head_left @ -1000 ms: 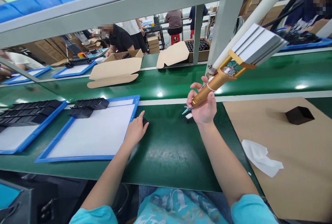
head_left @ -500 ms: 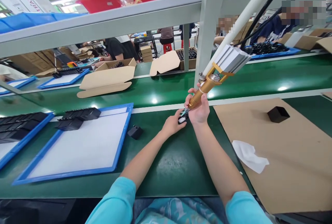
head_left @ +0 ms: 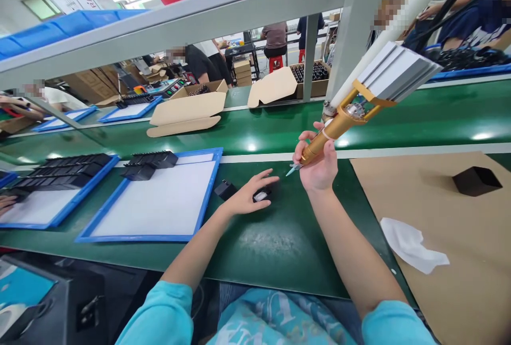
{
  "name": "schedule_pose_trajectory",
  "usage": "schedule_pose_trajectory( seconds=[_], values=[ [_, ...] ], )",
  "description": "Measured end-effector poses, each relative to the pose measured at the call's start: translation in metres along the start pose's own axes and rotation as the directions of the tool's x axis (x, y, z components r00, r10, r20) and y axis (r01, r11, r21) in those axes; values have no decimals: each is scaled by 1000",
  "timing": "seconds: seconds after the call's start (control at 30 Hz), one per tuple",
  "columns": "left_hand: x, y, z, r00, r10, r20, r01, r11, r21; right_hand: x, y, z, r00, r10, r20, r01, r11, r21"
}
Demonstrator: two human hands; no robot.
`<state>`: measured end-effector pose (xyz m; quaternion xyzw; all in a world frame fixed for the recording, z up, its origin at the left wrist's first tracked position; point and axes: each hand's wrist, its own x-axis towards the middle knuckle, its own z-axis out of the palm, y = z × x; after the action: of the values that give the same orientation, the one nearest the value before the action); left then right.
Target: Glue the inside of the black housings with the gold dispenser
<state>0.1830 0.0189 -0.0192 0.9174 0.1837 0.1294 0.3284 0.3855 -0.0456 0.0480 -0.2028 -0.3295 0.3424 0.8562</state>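
Observation:
My right hand (head_left: 317,166) is wrapped round the gold barrel of a hanging dispensing tool (head_left: 333,128), whose thin tip points down and to the left above the green belt. My left hand (head_left: 249,196) lies on the belt with fingers spread, thumb and forefinger pinching a small black part with a white face (head_left: 261,195). Another small black part (head_left: 224,189) rests just left of that hand, beside the blue-framed white tray (head_left: 159,204).
Black parts (head_left: 149,163) are stacked at the tray's far edge; a second tray (head_left: 51,185) lies left. A brown card sheet (head_left: 459,228) on the right carries a black box (head_left: 477,180) and a white wipe (head_left: 411,244). Open cartons (head_left: 187,111) and other workers are behind the belt.
My left hand left the black part by the tray, reached to the part under the tool tip, then drew it back left along the belt. The right hand kept the tool.

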Motion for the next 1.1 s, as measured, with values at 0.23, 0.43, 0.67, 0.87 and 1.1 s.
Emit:
schedule_pose_trajectory(
  seconds=[0.23, 0.43, 0.67, 0.87, 1.1],
  values=[
    [21, 3, -1, 995, 87, 50, -84, 995, -59, -3, 1, 2, 1000, 0, -3, 0, 1000, 1],
    [13, 1, 8, 994, 66, -91, -72, 996, -58, -4, 1, 4, 1000, 6, -1, -6, 1000, -4],
    [12, -3, 13, 995, 23, -101, -27, 999, -35, -4, 2, 3, 1000, 2, 0, -2, 1000, -6],
    [-2, -6, -1, 995, -56, 86, 60, 997, -52, -4, 2, 3, 1000, 12, 3, -12, 1000, -24],
    [-13, 4, -6, 992, -106, 72, 103, 994, 47, -4, 1, 3, 1000, 2, 11, -2, 1000, -21]
  ],
)
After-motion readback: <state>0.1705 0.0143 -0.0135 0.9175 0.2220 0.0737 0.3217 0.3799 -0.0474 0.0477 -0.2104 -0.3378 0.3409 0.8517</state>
